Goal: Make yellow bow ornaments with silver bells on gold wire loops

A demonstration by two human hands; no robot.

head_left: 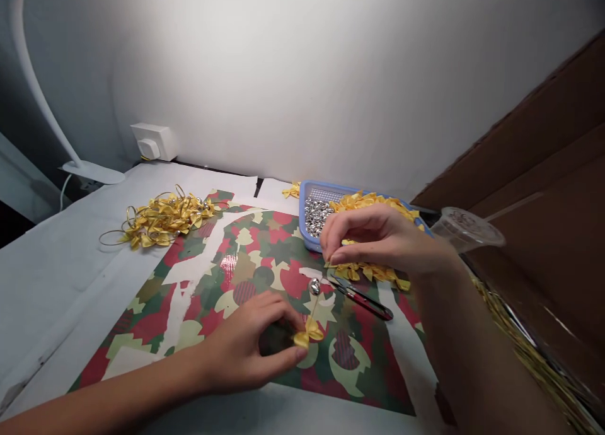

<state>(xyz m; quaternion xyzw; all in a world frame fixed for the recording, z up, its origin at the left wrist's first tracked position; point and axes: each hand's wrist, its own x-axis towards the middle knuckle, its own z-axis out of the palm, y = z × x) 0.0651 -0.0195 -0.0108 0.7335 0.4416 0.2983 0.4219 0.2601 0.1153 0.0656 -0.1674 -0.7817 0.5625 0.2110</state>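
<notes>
Left hand (pixel 241 347) clamped on a yellow ribbon bow (pixel 308 333) above the printed paper sheet (pixel 198 284), steadying its upright silver jingle bell (pixel 314 287); right hand (pixel 382 236) beside the blue plastic tray (pixel 321 187), fingertips together, any held item indiscernible

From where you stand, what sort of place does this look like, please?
Probably a craft workbench: a blue basket of silver jingle bells, a heap of yellow ribbon bows, and small scissors on patterned paper.

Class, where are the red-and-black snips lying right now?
In the head view, the snips lie on the patterned paper, below the right hand, right of the silver bell.
</notes>
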